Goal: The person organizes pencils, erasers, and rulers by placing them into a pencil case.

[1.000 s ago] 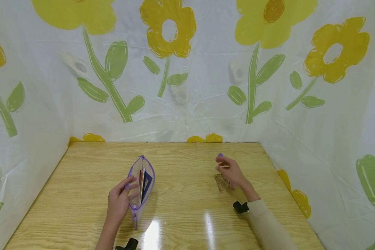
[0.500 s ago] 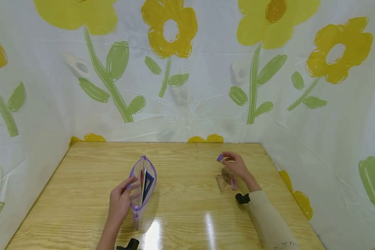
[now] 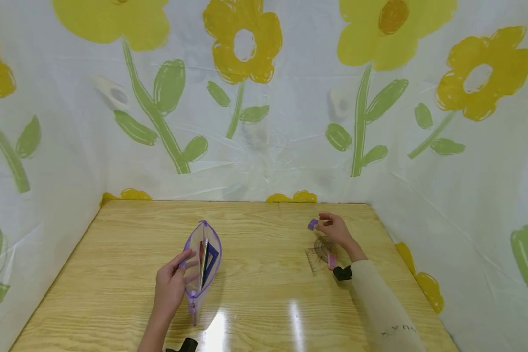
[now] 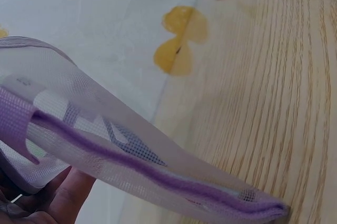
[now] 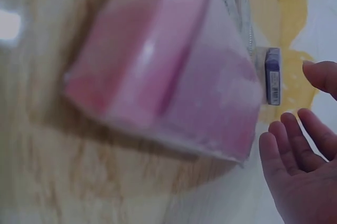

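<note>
My left hand (image 3: 169, 286) holds a mesh pencil pouch (image 3: 193, 305) with purple trim by its left side, fingers inside and thumb outside. Its mouth gapes upward. Pencils (image 3: 204, 264) and a dark blue set square (image 3: 210, 261) stand in it; the mesh and trim show close up in the left wrist view. At the far right, my right hand (image 3: 338, 232) has thumb and fingers spread with nothing between them. Just left of its fingertips lies a small purple block (image 3: 312, 224), whose barcode label shows in the right wrist view.
Nearer me than the right hand lie a clear round protractor (image 3: 323, 248), a clear ruler-like piece (image 3: 311, 260) and a pink block (image 3: 332, 261). The pink block looms large in the right wrist view. White flowered cloth (image 3: 264, 161) walls the wooden table (image 3: 255, 274) at back and sides.
My right hand has moved right and slightly back, uncovering the purple block, protractor and pink block. My left hand keeps hold of the pouch in about the same place.
</note>
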A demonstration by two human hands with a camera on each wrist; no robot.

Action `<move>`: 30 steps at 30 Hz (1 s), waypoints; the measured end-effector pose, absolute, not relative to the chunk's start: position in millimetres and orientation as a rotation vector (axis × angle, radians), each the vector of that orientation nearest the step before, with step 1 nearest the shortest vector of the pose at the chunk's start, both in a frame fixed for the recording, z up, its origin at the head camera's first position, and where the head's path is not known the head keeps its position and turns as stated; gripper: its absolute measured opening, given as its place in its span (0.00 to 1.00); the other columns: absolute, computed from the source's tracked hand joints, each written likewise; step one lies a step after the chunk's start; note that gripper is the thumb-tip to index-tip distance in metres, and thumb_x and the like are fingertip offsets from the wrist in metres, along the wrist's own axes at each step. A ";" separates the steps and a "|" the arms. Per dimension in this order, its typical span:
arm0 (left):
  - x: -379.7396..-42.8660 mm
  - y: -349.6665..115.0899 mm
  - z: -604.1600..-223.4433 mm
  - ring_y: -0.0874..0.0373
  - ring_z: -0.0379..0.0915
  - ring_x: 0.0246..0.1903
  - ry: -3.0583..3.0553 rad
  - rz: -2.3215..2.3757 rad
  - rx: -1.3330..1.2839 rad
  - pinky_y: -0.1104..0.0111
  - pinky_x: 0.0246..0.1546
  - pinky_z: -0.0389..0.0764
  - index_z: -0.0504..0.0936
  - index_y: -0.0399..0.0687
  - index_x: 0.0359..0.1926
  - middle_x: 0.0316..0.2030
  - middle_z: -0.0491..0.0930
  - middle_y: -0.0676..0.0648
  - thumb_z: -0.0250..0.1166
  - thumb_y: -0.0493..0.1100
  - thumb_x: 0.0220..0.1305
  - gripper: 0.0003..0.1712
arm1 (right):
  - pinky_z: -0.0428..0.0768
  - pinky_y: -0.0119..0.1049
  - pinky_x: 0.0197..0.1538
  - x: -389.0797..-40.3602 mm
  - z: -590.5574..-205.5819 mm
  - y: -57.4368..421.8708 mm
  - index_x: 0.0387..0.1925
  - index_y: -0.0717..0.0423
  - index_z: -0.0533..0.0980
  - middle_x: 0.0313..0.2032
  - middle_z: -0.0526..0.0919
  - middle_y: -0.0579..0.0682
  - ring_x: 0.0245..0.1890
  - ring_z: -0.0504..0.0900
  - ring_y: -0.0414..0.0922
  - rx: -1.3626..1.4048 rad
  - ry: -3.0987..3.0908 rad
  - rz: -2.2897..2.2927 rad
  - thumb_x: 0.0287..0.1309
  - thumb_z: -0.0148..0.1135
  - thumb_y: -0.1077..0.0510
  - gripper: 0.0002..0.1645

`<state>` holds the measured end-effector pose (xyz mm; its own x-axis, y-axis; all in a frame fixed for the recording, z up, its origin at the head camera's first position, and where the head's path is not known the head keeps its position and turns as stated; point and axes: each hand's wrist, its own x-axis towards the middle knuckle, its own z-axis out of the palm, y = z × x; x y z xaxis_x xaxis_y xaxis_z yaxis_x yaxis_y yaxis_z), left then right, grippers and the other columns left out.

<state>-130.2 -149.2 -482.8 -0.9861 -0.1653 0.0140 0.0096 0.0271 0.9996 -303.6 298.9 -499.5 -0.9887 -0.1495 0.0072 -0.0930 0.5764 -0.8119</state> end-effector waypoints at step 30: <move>-128.4 -148.5 -483.2 0.68 0.80 0.49 -2.130 -2.105 0.190 0.68 0.50 0.88 0.69 0.25 0.68 0.65 0.72 0.30 0.36 0.26 0.72 0.28 | 0.78 0.61 0.63 -316.0 -512.0 290.3 0.62 0.74 0.72 0.62 0.74 0.73 0.61 0.72 0.69 -0.127 2.772 -1.255 0.58 0.71 0.57 0.35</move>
